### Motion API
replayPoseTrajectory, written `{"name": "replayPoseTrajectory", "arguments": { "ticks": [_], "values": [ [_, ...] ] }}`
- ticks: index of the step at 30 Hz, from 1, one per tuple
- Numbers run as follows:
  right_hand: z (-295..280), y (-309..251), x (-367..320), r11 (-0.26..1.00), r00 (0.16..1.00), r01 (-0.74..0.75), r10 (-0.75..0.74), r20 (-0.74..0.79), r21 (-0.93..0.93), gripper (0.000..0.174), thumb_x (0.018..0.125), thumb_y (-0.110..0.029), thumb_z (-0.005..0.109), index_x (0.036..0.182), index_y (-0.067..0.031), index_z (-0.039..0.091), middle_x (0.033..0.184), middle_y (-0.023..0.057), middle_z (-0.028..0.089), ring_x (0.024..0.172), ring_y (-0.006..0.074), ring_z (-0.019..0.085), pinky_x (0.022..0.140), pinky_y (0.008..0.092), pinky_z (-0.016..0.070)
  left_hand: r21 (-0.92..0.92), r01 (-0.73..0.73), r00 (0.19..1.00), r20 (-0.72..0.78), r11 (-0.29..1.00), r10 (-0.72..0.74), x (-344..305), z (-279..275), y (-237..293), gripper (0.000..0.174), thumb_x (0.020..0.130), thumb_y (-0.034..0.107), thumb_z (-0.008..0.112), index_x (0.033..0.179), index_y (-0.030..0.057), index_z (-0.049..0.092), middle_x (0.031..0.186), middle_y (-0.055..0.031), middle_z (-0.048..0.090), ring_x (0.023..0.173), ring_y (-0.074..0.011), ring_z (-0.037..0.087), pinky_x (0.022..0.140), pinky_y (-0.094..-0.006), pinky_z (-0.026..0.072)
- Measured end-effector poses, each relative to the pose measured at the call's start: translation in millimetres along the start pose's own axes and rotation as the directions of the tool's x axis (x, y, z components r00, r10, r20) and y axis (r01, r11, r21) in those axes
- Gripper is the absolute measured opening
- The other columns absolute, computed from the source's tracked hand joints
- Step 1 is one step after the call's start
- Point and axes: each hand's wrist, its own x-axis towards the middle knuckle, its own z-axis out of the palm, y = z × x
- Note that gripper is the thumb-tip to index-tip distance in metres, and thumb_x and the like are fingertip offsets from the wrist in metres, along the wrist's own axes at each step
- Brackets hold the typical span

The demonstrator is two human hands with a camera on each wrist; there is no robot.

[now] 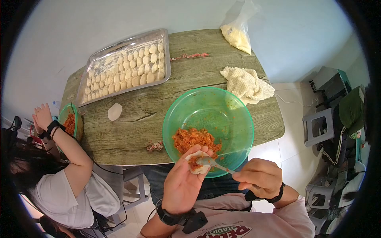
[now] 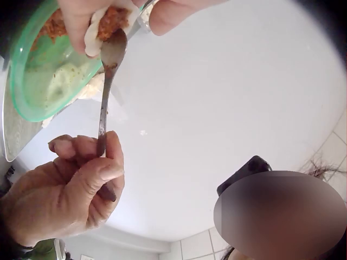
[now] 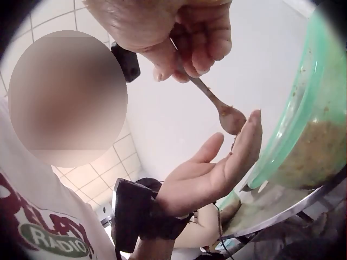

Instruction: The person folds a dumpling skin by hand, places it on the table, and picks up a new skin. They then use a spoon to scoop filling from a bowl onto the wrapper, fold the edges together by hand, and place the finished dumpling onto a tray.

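Note:
My left hand [image 1: 181, 186] is palm up, with a round dumpling wrapper [image 1: 197, 169] resting on its fingers. Its thumb stands apart from the fingers in the right wrist view. Reddish filling [image 2: 113, 23] lies on the wrapper. My right hand [image 1: 260, 177] grips a metal spoon [image 2: 108, 81] by the handle. The spoon's bowl presses against the filling. Below both hands, a green basin [image 1: 234, 115] holds a heap of the same reddish filling [image 1: 194, 141], gathered on its near left side.
A metal tray [image 1: 168, 59] with rows of dumplings stands at the back left. One flat wrapper [image 1: 115, 112] lies on the table [image 1: 135, 137]. Beyond the basin are a cream cloth [image 1: 248, 85] and a plastic bag [image 1: 237, 37]. At left, another person [image 1: 75, 178] sits by a second bowl [image 1: 78, 131].

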Motion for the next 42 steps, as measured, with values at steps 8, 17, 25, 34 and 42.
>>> {"name": "replayPoseTrajectory", "arguments": {
  "ticks": [8, 17, 25, 34, 42],
  "values": [
    [-2.0, -1.9, -1.9, 1.0, 0.999, -0.011, 0.01, -0.034, -0.029, 0.026, 0.071, -0.023, 0.073, 0.09, -0.0071, 0.068, 0.071, 0.0047, 0.06, 0.059, 0.0175, 0.059, 0.047, 0.0269, 0.0449, -0.009, 0.004, 1.0, 0.019, 1.0, -0.004, 0.3, 0.0, -0.4, 0.043, 0.098, 0.022, 0.034, 0.131, -0.0049, 0.034, 0.132, -0.0195, 0.042, 0.125, -0.0291, 0.04, 0.106, -0.0393, 0.0326],
    [-2.0, -1.2, -2.4, 0.996, 0.997, 0.002, -0.009, -0.08, -0.088, 0.029, 0.068, -0.02, 0.075, 0.092, -0.0069, 0.068, 0.072, 0.0051, 0.06, 0.057, 0.0169, 0.057, 0.047, 0.0264, 0.0436, 0.019, -0.007, 1.0, 0.017, 1.0, 0.006, 0.2, 0.7, 0.1, 0.045, 0.098, 0.023, 0.033, 0.134, -0.004, 0.031, 0.136, -0.0155, 0.039, 0.127, -0.0251, 0.038, 0.109, -0.04, 0.0289],
    [-4.5, -0.8, -1.9, 0.996, 0.991, -0.069, 0.064, -0.115, -0.047, 0.026, 0.072, -0.015, 0.073, 0.095, -0.0039, 0.067, 0.075, 0.0083, 0.06, 0.057, 0.0182, 0.057, 0.05, 0.026, 0.0442, 0.027, 0.004, 1.0, 0.014, 1.0, -0.005, -0.2, -0.8, 0.5, 0.046, 0.097, 0.024, 0.035, 0.134, -0.0042, 0.03, 0.137, -0.0127, 0.039, 0.127, -0.0245, 0.038, 0.109, -0.0409, 0.0279],
    [-5.1, 1.2, -3.1, 0.995, 0.991, -0.086, 0.091, -0.099, 0.057, 0.022, 0.077, -0.015, 0.07, 0.095, -0.0024, 0.066, 0.077, 0.0098, 0.061, 0.059, 0.0179, 0.058, 0.051, 0.0257, 0.0446, 0.031, -0.011, 1.0, 0.017, 0.999, 0.011, 0.6, -1.6, 1.1, 0.046, 0.097, 0.023, 0.035, 0.134, -0.0045, 0.031, 0.136, -0.0135, 0.04, 0.127, -0.0255, 0.038, 0.11, -0.0416, 0.0275],
    [-2.1, 2.5, -2.4, 0.987, 0.972, -0.158, 0.15, -0.182, -0.029, 0.022, 0.079, -0.018, 0.068, 0.093, -0.0017, 0.066, 0.077, 0.0101, 0.061, 0.06, 0.0187, 0.058, 0.053, 0.0262, 0.0452, 0.012, 0.008, 1.0, -0.004, 1.0, -0.008, -0.8, -7.1, 1.1, 0.046, 0.097, 0.024, 0.036, 0.133, -0.0041, 0.032, 0.135, -0.0137, 0.041, 0.126, -0.0261, 0.039, 0.109, -0.043, 0.0287]
  ]
}}
